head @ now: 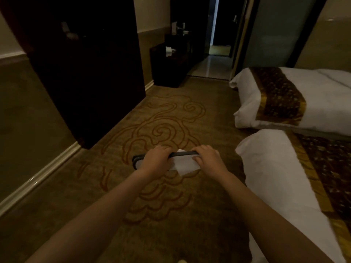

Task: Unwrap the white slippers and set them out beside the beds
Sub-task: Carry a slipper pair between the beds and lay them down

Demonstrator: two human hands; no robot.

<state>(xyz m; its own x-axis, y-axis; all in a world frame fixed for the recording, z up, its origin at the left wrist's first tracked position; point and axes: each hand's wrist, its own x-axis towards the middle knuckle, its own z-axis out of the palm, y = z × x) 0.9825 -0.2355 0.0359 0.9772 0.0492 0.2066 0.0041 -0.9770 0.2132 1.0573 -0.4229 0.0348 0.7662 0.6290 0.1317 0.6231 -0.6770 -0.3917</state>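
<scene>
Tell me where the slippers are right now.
In the head view the slippers are held above the carpet between the left hand and right hand, left of the nearer bed.

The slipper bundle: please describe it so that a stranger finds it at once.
Left of the nearer bed, above the swirl-patterned carpet, the left hand and the right hand meet. The slipper bundle is between them: white with a black edge, the only thing held.

Two beds (296, 103) right of carpet (171, 114)
</scene>
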